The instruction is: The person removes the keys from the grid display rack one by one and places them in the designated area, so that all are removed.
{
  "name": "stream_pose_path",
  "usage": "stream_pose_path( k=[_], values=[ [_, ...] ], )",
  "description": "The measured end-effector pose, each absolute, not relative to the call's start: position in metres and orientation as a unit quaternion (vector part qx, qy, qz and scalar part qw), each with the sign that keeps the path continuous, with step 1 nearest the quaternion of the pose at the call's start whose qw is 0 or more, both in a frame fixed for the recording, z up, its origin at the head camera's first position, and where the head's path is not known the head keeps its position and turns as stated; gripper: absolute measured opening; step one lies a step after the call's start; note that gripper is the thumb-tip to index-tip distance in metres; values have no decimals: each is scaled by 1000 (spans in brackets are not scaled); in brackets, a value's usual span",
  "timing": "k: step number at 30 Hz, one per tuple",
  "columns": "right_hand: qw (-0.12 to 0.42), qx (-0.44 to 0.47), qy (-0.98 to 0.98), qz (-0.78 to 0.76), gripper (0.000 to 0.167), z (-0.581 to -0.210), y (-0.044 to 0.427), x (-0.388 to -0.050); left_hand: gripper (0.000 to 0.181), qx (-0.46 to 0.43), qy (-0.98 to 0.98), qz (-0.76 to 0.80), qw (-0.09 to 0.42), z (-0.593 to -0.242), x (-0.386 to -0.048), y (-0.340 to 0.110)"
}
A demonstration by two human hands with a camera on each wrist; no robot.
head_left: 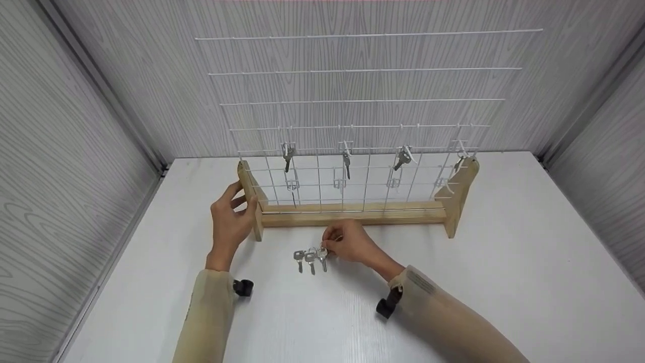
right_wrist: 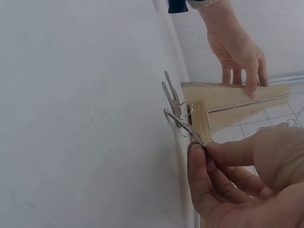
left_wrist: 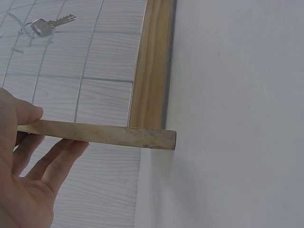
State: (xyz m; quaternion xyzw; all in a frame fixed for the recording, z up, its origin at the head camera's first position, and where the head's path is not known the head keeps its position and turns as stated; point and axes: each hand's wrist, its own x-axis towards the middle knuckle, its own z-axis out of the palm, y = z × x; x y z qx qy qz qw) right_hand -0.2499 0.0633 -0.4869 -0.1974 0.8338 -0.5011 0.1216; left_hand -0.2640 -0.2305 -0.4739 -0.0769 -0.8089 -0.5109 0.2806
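My left hand (head_left: 231,219) grips the left wooden side panel (left_wrist: 104,134) of a wire-grid rack, thumb on one face and fingers on the other. In front of the rack, my right hand (head_left: 352,243) pinches a silver key (right_wrist: 186,127) by its ring, thumb against fingertips. Two more ringed keys (head_left: 299,255) lie on the white table just left of it. On the rack's upper hooks hang several keys, among them a left one (head_left: 288,157), a middle one (head_left: 346,165) and another (head_left: 403,159).
The white grid (head_left: 352,101) rises tall above a wooden base bar (head_left: 403,219). Lower hooks (head_left: 394,184) stick out toward me. The right side panel (head_left: 459,196) stands at the far end. Wood-grain walls (head_left: 75,126) enclose the table (head_left: 529,282) at the back and sides.
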Motion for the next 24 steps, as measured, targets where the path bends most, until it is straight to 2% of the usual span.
stream_pose_path(
  k=[13, 24],
  values=[
    [95, -229, 863, -439, 6, -487, 58, -251, 47, -82, -812, -501, 287, -473, -263, -229],
    [111, -207, 876, -421, 5, -481, 61, -248, 47, -84, -812, -501, 286, -474, -263, -229]
  ],
)
